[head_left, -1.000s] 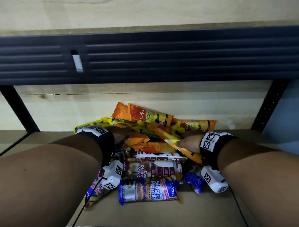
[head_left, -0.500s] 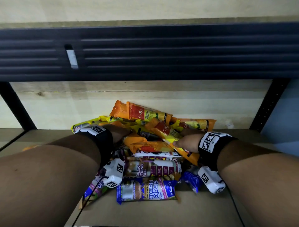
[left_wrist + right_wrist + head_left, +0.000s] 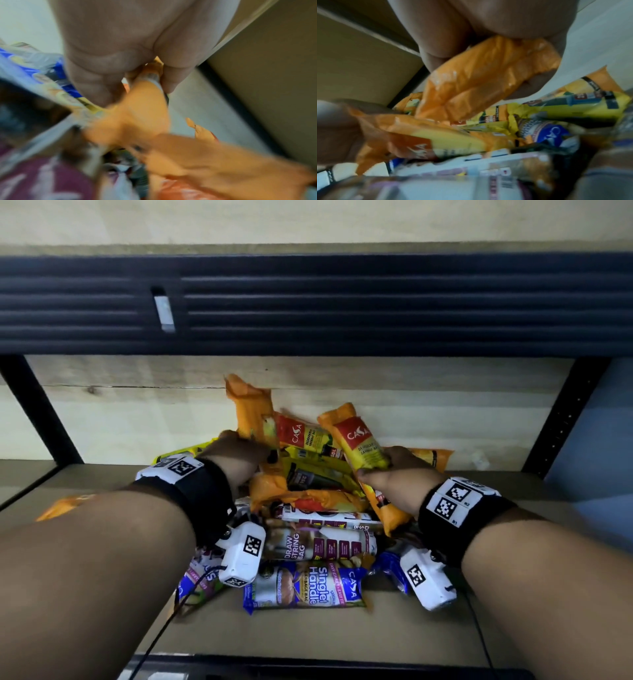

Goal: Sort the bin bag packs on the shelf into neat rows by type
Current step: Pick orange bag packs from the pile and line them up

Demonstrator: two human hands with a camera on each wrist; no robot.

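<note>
A heap of bin bag packs lies mid-shelf against the wooden back wall. My left hand [image 3: 239, 453] grips an orange pack [image 3: 251, 412] and holds it upright above the heap; the left wrist view shows the fingers [image 3: 106, 75] curled round that orange pack [image 3: 145, 105]. My right hand [image 3: 387, 474] grips a second orange-and-yellow pack [image 3: 359, 440], tilted up; in the right wrist view this orange pack [image 3: 479, 75] fills the palm. Yellow packs [image 3: 315, 470], a maroon draw-string pack [image 3: 322, 546] and a blue singlet-handle pack [image 3: 305, 587] lie below.
The dark ribbed edge of the upper shelf [image 3: 342, 302] hangs low over the heap. Black uprights [image 3: 561, 419] stand at both sides. An orange pack [image 3: 65, 505] lies apart at the left. The brown shelf board [image 3: 342, 638] shows bare in front of the heap.
Both hands have closed on orange packs and lifted them up out of the heap; a second ago they lay low among the packs.
</note>
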